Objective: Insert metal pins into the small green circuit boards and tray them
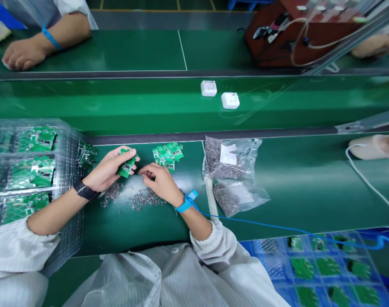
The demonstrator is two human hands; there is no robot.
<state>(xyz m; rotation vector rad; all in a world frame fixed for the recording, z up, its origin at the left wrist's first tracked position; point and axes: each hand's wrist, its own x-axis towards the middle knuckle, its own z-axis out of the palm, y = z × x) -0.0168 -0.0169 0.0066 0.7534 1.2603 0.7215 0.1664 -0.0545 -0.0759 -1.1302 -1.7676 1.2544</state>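
My left hand (110, 168) is closed around a green circuit board (126, 165), holding it tilted above the green table. Just to its right is my right hand (159, 181), its thumb and fingers pinched together close to the board's edge. Whatever the fingertips hold, if anything, is too small to make out. Beneath the hands lie a pile of small metal screws (146, 198) and a second pile of small metal parts (111, 194). Several more boards (168, 154) are stacked flat behind my right hand.
Clear plastic trays of boards (68, 170) stand at the left. Two bags of small metal parts (229, 160) lie right of my hands. A blue cord (261, 221) runs from my right wrist. White square housings (230, 100) sit on the conveyor. Across it rests a co-worker's hand (24, 54).
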